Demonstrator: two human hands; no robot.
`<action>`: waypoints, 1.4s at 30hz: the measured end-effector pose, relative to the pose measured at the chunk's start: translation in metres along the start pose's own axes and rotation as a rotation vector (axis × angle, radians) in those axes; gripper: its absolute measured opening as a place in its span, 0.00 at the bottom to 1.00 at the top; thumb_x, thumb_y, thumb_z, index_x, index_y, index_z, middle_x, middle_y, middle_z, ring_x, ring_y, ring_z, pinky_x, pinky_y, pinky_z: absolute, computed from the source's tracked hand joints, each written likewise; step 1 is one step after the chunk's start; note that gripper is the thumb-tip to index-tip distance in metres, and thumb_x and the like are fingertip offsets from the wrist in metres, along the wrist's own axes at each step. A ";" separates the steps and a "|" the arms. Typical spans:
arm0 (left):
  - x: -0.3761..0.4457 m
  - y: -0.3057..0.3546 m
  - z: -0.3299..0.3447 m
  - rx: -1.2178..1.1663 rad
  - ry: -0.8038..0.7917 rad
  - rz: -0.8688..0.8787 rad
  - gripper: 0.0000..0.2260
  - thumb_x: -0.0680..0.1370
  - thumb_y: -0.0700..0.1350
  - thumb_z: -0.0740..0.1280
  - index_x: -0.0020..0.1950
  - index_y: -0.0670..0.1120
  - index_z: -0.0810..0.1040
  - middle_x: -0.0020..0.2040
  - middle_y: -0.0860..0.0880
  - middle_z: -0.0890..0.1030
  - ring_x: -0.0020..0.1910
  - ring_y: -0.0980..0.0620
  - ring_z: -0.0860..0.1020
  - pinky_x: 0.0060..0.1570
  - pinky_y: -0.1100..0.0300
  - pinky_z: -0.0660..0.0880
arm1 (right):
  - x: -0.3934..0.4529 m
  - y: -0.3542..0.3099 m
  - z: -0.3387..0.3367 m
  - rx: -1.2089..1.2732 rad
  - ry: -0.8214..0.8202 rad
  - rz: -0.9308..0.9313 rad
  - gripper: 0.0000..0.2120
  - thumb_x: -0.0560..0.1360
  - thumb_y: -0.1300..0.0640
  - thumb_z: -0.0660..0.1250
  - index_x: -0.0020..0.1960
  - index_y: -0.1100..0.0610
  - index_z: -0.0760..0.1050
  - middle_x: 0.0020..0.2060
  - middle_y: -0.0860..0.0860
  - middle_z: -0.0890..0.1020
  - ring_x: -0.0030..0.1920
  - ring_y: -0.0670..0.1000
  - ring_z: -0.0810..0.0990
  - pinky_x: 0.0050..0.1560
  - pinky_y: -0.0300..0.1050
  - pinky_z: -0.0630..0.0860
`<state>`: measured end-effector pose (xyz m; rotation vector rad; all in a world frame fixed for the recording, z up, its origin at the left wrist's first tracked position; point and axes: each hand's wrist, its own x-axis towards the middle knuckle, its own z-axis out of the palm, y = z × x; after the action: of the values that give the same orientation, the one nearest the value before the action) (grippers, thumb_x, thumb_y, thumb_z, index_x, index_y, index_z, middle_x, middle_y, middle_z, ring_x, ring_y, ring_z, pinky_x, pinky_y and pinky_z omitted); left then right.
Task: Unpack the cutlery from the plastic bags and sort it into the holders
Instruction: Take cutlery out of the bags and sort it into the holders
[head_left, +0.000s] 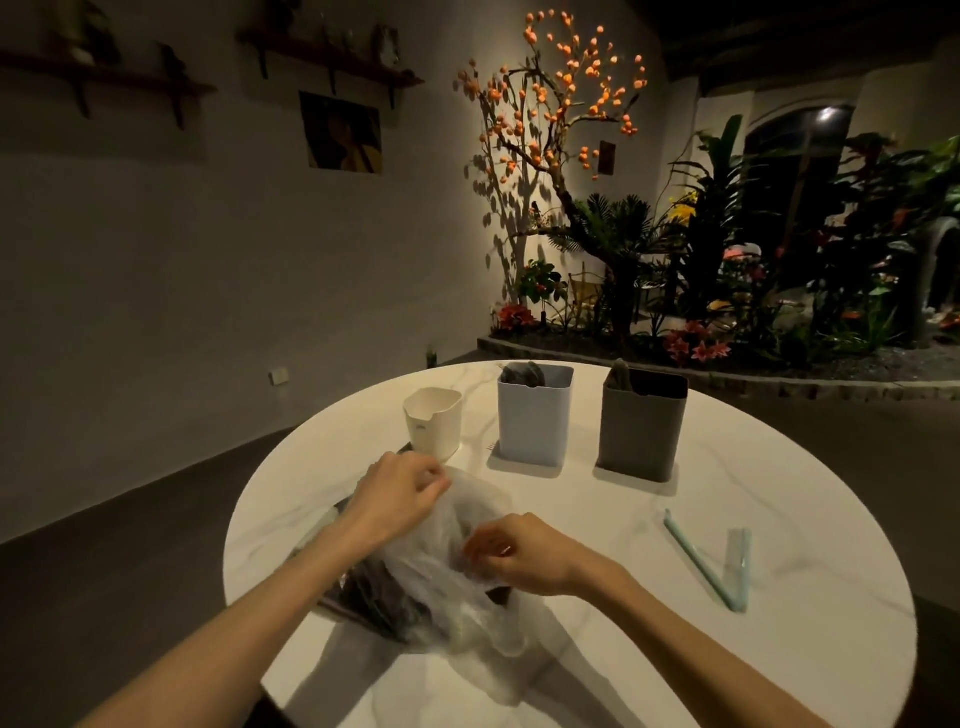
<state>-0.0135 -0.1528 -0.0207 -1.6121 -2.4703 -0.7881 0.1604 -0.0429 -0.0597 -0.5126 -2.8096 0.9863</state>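
Two bare forearms reach over the near edge of a round white bench (779, 649), where the left hand (402, 491) and right hand (514, 553) each pinch a crumpled clear plastic bag (457, 597) holding dark cutlery (379, 592), its long axis running toward the near-left edge. Three holders stand along the far edge: one cream holder (434, 423), one pale blue holder (535, 415), one grey holder (641, 426). Two light-green sticks (711, 566) lie in a V near the right edge.

Crinkled clear plastic bag (457, 587) on a glossy, marble-veined white table (675, 649).
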 end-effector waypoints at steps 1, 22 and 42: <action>0.001 0.000 -0.003 -0.021 0.034 -0.002 0.09 0.80 0.53 0.67 0.52 0.51 0.85 0.51 0.49 0.86 0.48 0.48 0.82 0.48 0.53 0.78 | 0.002 0.000 0.001 -0.092 0.027 0.001 0.11 0.79 0.53 0.67 0.60 0.53 0.82 0.56 0.51 0.83 0.55 0.52 0.81 0.58 0.46 0.79; 0.010 -0.019 -0.010 -0.222 -0.158 -0.068 0.25 0.67 0.43 0.70 0.62 0.61 0.79 0.62 0.54 0.80 0.54 0.51 0.80 0.51 0.52 0.80 | 0.048 0.007 0.019 -0.300 0.163 0.191 0.33 0.71 0.36 0.70 0.66 0.57 0.72 0.62 0.53 0.79 0.60 0.54 0.77 0.59 0.48 0.76; 0.006 -0.021 -0.011 -0.662 0.040 -0.273 0.16 0.73 0.34 0.67 0.48 0.54 0.85 0.49 0.50 0.85 0.52 0.48 0.81 0.52 0.54 0.79 | 0.069 -0.023 0.051 -0.747 0.110 0.178 0.30 0.85 0.56 0.56 0.79 0.68 0.49 0.71 0.65 0.70 0.67 0.64 0.74 0.61 0.54 0.73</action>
<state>-0.0365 -0.1591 -0.0166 -1.3741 -2.5831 -1.8064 0.0785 -0.0654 -0.0852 -0.8607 -2.9871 -0.1258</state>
